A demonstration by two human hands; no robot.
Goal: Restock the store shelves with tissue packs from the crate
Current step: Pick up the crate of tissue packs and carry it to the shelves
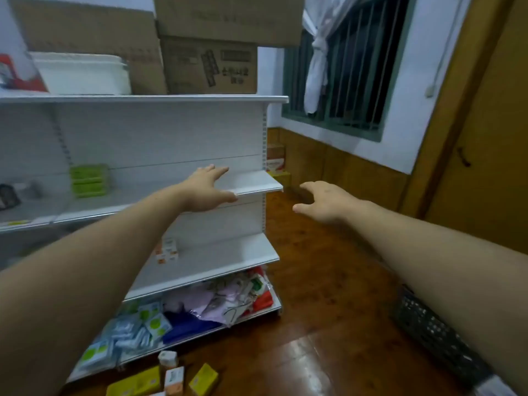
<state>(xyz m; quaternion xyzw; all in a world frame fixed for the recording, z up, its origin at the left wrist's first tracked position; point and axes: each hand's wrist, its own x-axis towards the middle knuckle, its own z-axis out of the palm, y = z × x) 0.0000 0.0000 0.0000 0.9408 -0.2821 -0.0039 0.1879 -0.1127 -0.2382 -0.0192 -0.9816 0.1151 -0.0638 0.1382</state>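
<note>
Reaching forward: left hand (210, 188) spread, empty, thumb at the front lip of the middle shelf (254, 181); contact unclear. Right hand (325, 200) loosely open, empty, over floor at 3 o'clock. Tissue packs (134, 330) heaped on bottom shelf, 7 o'clock. Crate (437, 335) at 4 o'clock.

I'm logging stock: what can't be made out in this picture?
Head view:
Dark plastic lattice crate: contents hidden by the right forearm.
Brown cardboard box: print blurred.
Small orange-and-white boxes: partly behind the left forearm, labels too small.
</note>
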